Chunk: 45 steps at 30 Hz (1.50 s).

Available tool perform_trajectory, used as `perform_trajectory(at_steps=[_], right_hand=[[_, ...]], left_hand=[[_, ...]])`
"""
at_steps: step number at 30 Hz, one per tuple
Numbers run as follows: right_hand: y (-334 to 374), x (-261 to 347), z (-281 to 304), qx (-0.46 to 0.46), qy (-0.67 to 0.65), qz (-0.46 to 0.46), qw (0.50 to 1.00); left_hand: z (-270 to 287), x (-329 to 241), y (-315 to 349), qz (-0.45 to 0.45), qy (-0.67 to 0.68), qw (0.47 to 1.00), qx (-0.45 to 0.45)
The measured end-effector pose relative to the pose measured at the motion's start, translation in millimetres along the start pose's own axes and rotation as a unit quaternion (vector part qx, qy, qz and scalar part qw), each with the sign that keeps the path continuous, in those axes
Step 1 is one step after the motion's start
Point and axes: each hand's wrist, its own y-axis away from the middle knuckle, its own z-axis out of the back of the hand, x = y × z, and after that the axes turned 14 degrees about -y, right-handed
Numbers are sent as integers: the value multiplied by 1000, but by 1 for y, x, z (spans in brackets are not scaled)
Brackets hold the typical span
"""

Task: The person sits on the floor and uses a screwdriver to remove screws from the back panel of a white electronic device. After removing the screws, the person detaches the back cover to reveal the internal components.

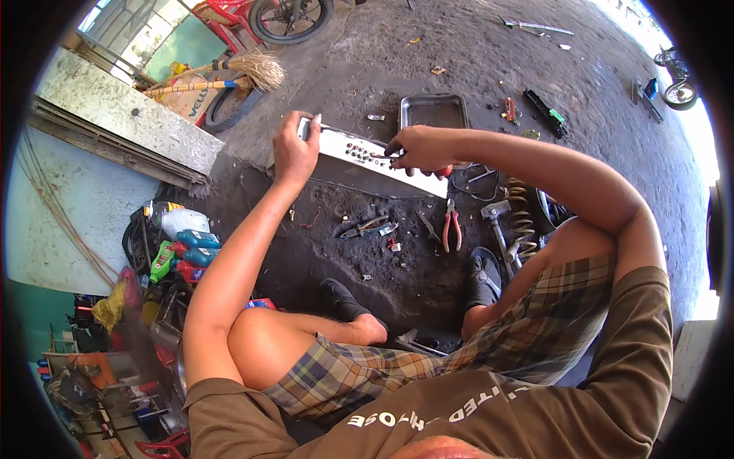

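The white panel point(336, 145) sits far of the red-handled pliers point(453, 231), slightly left. My left hand point(296, 150) grips its left end; my right hand point(422, 149) grasps a red-ended tool point(446, 171) at its fittings point(356, 151). Step, I judge: working one fitting; the next move calls for bracing the panel.

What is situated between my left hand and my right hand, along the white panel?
Between your left hand and right hand, the head view shows the white panel bearing small round fittings.
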Motion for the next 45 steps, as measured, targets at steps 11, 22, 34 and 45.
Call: perform_trajectory(at_steps=[11,22,34,45], right_hand=[[-35,-21,-17,-66,205,92,972],[-27,-12,-28,-77,192,125,970],[-37,-42,-4,-116,175,168,963],[-72,-121,99,-218,221,-1,951]], left_hand=[[-6,-8,-3,-18,8,1000,-12],[-1,-4,4,-16,10,1000,-13],[1,12,9,-10,1,1000,-8],[-7,-4,1,-10,27,1000,-7]])
